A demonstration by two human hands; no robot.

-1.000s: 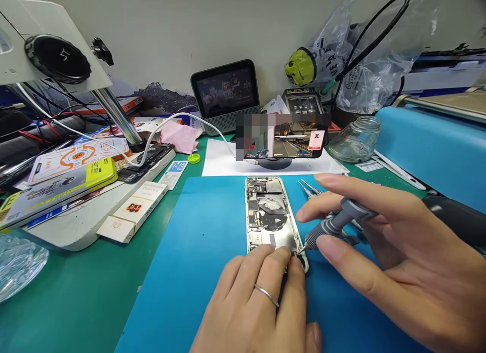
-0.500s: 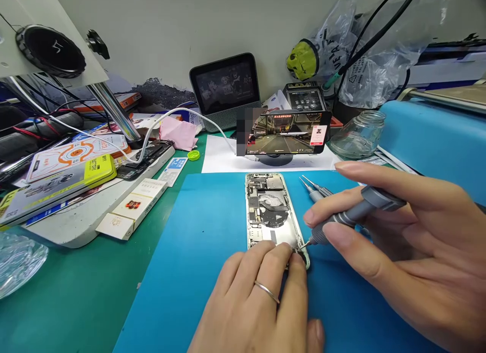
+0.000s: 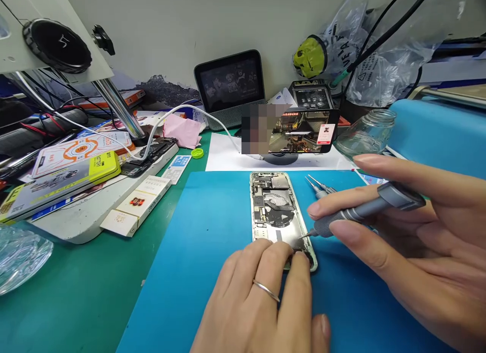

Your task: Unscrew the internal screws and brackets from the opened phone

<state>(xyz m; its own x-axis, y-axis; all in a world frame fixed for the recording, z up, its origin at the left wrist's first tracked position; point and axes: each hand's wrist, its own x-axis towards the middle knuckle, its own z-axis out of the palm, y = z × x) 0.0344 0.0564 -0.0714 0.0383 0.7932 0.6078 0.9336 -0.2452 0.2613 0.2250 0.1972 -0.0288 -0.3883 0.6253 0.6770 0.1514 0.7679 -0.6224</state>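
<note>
An opened phone (image 3: pixel 275 209) with bare circuit parts lies lengthwise on a blue work mat (image 3: pixel 197 241). My left hand (image 3: pixel 261 297), a ring on one finger, rests flat on the phone's near end with its fingertips pressing it down. My right hand (image 3: pixel 410 252) pinches a grey precision screwdriver (image 3: pixel 364 209) between thumb and fingers. The driver lies nearly level, and its tip touches the phone's right edge close to my left fingertips.
Two spare screwdrivers (image 3: pixel 319 187) lie on the mat right of the phone. Behind it a phone on a stand (image 3: pixel 304 133) shows video, with a small screen (image 3: pixel 230 87), a glass jar (image 3: pixel 366 135), a microscope arm (image 3: pixel 114 105) and boxes (image 3: pixel 134 206) at left.
The screwdriver has tipped from steeply slanted to almost level, and its tip has slid a little up the phone's right edge. My left hand stays on the phone.
</note>
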